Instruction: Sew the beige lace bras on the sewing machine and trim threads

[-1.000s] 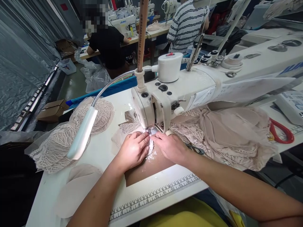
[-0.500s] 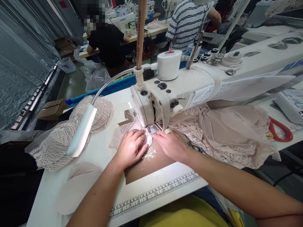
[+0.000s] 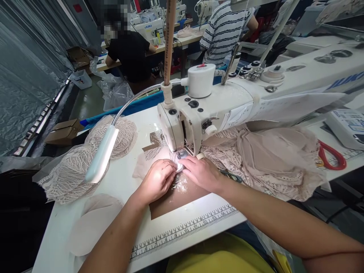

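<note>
A white sewing machine (image 3: 204,108) stands over the table, its needle area lit brightly. Just in front of its presser foot (image 3: 182,154), my left hand (image 3: 159,178) pinches the edge of a pale lace fabric piece (image 3: 179,167). Part of that fabric (image 3: 152,159) spreads out behind and left of the hand. From the right, my right hand (image 3: 202,172) grips the same piece close to the foot, fingers bent and thumb tucked under. Both hands rest over a brown taped sheet (image 3: 182,197) on the tabletop. The needle tip is too small to make out.
Stacks of lace cups (image 3: 71,172) and plain round pieces (image 3: 93,227) lie left, below a gooseneck lamp (image 3: 102,155). Beige lace garments (image 3: 273,159) and red-handled scissors (image 3: 332,155) lie right. A printed ruler (image 3: 184,231) runs along the front edge. Two people sit at machines beyond.
My left fingers have closed into a pinch at the fabric's edge, nearer the right hand. The small lace flap in front of the foot is now gathered between both hands.
</note>
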Available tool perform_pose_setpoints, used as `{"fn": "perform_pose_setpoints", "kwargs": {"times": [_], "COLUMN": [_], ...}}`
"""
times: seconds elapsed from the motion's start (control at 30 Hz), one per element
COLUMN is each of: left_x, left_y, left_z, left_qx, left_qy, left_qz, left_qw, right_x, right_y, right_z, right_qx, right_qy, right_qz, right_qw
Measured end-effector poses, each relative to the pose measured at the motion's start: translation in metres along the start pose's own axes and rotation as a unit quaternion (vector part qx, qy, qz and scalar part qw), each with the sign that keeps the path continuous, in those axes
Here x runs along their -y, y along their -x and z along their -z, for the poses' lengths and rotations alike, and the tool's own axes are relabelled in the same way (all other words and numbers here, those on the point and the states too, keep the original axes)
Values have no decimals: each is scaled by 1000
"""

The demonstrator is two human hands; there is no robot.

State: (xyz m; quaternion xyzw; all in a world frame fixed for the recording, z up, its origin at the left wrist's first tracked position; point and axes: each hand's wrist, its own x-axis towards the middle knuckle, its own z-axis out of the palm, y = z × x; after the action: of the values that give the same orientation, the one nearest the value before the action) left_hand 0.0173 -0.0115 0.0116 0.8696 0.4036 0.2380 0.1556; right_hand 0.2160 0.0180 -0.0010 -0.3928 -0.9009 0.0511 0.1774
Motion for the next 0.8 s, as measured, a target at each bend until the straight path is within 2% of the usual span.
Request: {"fn": "perform_pose_setpoints", "kwargs": {"times": [0.1,0.23,0.3,0.6,0.8], "left_x": [-1,1,3,4,1], "left_y": [-1,1,3,4,3], "left_z": [2,11,12,3,3], "left_qx": [0,59,71,21,31], "left_qy": [-6,-75,-104,-140,-136], "left_qz": [7,7,0,-13,-5], "left_qw": [1000,995,992,990,990], "right_x": [0,-3,-5,-6,-7], "right_y": [-3,-3,-1,5,8], "right_z": [-4,-5,-6,-4,1], "right_qx": [0,-1,0,6,9], "right_qy": [13,17,21,27,3], "right_qz": [14,50,62,79,88], "right_qw": [1000,999,998,996,996]}}
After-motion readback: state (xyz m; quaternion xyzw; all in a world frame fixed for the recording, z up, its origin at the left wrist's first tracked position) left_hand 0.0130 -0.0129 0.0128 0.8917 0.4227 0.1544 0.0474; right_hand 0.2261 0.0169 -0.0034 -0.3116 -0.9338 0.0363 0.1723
